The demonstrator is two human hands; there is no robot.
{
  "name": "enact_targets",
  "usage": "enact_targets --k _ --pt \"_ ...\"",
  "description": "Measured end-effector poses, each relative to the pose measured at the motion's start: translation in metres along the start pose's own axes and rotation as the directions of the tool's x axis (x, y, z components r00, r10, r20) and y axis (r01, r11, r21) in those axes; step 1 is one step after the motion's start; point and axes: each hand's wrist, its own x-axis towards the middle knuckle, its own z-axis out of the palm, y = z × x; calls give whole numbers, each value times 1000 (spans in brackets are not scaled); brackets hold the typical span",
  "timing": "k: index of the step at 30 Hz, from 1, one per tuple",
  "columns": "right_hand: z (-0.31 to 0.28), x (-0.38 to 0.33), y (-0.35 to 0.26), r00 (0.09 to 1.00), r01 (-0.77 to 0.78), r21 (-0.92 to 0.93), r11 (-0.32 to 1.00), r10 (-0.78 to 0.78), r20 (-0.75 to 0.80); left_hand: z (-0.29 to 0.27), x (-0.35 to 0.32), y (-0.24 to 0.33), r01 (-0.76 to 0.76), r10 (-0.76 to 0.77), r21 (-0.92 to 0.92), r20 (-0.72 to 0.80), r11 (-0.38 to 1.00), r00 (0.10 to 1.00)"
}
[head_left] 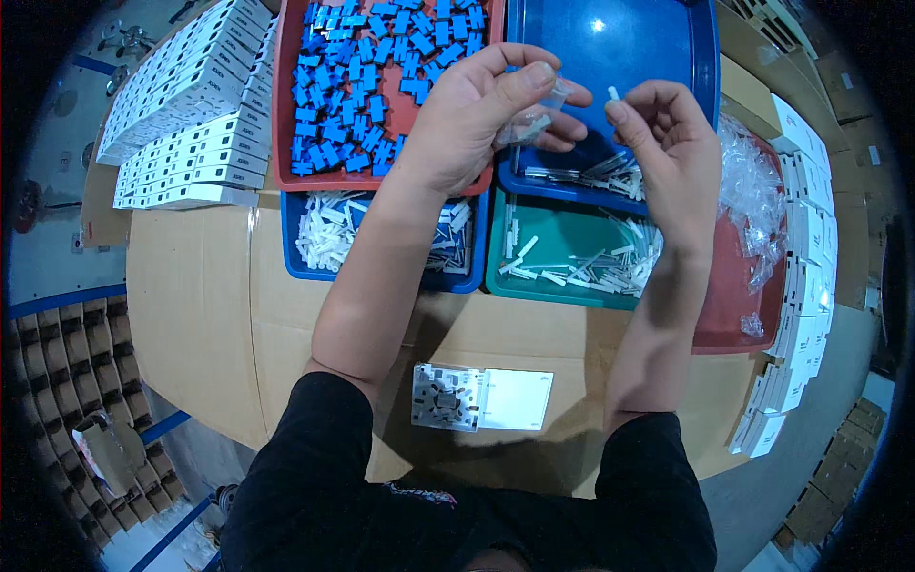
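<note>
Raised over the trays, my left hand is closed on a small clear plastic bag with something pale inside. To its right my right hand pinches a small white plastic peg between thumb and fingers, its tip sticking up. Below the hands, a green tray holds loose white pegs and thin grey pieces. A blue tray behind them has slim metal-looking pieces along its near side. On the cardboard in front of me lies an open white box, its left half showing a patterned inside.
At the back left stands a red tray of blue plastic clips, with a blue tray of white and grey pieces before it. A red tray on the right holds clear bags. Stacked white boxes flank both sides.
</note>
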Motion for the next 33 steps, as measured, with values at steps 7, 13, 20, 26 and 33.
enact_targets --k 7,13,20,26,33 --pt "2 -3 -3 998 42 104 994 -46 35 -3 -1 -3 8 -8 -5 8 1000 1000" --pt "1 -1 -8 985 172 88 981 -173 -2 0 -1 -3 28 -27 -8 21 1000 999" --pt "10 -2 -8 982 175 291 941 -148 -114 1 -1 -5 58 -57 -15 55 998 997" --pt "12 -6 -11 977 179 172 969 -155 -145 1 -2 -6 67 -64 -36 70 997 995" --pt "21 -7 -15 991 102 145 984 -88 -104 -1 -2 -7 60 -61 20 38 998 997"
